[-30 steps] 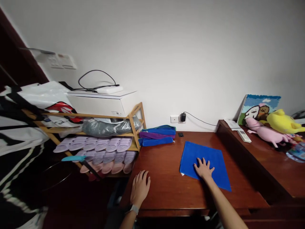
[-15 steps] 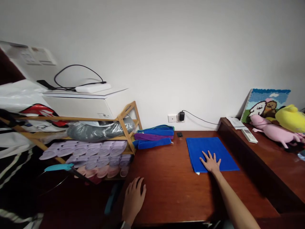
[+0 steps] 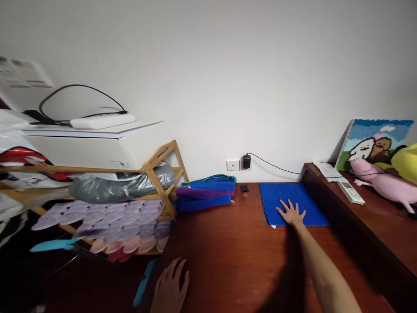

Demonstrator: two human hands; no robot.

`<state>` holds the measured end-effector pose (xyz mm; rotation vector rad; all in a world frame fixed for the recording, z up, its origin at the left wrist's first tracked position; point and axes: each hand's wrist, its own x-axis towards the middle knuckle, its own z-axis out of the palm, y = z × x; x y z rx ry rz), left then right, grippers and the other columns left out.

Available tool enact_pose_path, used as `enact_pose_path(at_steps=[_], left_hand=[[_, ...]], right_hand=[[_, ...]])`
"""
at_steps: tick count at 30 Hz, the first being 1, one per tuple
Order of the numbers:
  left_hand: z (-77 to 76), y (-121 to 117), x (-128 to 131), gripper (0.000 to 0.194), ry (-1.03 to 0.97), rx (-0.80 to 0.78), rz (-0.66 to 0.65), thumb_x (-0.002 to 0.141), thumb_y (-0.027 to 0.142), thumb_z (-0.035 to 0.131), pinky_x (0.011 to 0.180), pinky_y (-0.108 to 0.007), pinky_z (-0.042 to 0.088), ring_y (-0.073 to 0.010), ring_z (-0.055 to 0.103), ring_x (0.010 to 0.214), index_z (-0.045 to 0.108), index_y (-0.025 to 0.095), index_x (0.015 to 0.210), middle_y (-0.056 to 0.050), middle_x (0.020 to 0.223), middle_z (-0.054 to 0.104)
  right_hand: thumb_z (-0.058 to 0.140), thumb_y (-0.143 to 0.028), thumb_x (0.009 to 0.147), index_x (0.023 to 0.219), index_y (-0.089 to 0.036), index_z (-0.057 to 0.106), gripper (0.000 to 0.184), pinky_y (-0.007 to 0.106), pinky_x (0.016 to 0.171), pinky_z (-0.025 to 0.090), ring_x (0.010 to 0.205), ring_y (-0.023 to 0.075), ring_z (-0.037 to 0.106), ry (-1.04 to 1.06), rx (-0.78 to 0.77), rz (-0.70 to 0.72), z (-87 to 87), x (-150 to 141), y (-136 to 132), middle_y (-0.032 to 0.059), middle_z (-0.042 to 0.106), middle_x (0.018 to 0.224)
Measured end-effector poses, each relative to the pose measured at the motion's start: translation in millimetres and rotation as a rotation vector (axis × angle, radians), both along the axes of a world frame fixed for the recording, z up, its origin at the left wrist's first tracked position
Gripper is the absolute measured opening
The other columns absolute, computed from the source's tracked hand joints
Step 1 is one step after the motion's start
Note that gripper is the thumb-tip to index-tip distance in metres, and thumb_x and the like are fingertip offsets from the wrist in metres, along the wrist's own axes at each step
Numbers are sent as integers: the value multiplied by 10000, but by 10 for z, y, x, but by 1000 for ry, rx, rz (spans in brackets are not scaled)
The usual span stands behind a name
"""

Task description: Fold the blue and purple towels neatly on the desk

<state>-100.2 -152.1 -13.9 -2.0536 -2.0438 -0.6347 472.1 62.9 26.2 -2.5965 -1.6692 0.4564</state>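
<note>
We are resting our right hand [image 3: 292, 213] on the blue cloth [image 3: 295, 198], fingers fanned wide, reaching nearly straight-armed. The cloth is lying flat, well right of the wooden rack [image 3: 159, 188], its left edge pointing wallward; its long axis we cannot tell. The rack is holding slippers [image 3: 114, 213] below a white box [image 3: 78, 150], contents hidden. We are holding our left hand [image 3: 171, 284], palm down, fingers loosely parted, nearer us than the rack's right end.

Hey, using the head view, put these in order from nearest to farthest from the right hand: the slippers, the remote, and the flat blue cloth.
1. Flat blue cloth: directly under the right hand.
2. Remote: off to the right.
3. Slippers: well across to the left.
</note>
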Motion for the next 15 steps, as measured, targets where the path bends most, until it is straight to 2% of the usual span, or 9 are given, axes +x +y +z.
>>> enact_pose_path(at_steps=[7, 10, 13, 15], left_hand=[[10, -23, 19, 469, -5, -28, 27, 1026, 416, 442, 1096, -535, 569, -322, 679, 1311, 742, 270, 1355, -100, 1456, 717], [40, -50, 47, 444, -10, -33, 31, 1025, 409, 471, 1125, -528, 558, -309, 670, 1330, 739, 283, 1356, -84, 1460, 716], [56, -74, 73, 432, 3, -20, 22, 1027, 399, 482, 1145, -539, 548, -312, 670, 1333, 738, 277, 1353, -90, 1457, 718], [50, -84, 83, 421, 5, -6, 21, 1030, 386, 482, 1149, -544, 544, -317, 667, 1338, 736, 282, 1349, -89, 1453, 721]], right_hand=[[257, -818, 1009, 1699, -561, 195, 739, 780, 1254, 69, 1689, 406, 37, 19, 1, 0, -58, 81, 101, -46, 51, 1859], [273, -803, 1008, 1705, -534, 225, 748, 799, 1233, 105, 1680, 431, 61, 16, -13, -6, -45, 79, 108, -19, 70, 1860], [255, -707, 1045, 1718, -467, 274, 714, 798, 1225, 158, 1671, 424, 104, -33, 41, -21, 7, -108, 70, 15, 157, 1849], [229, -555, 1085, 1689, -368, 403, 656, 722, 1256, 200, 1646, 385, 196, -103, 197, 22, 68, -402, 15, 58, 279, 1813]])
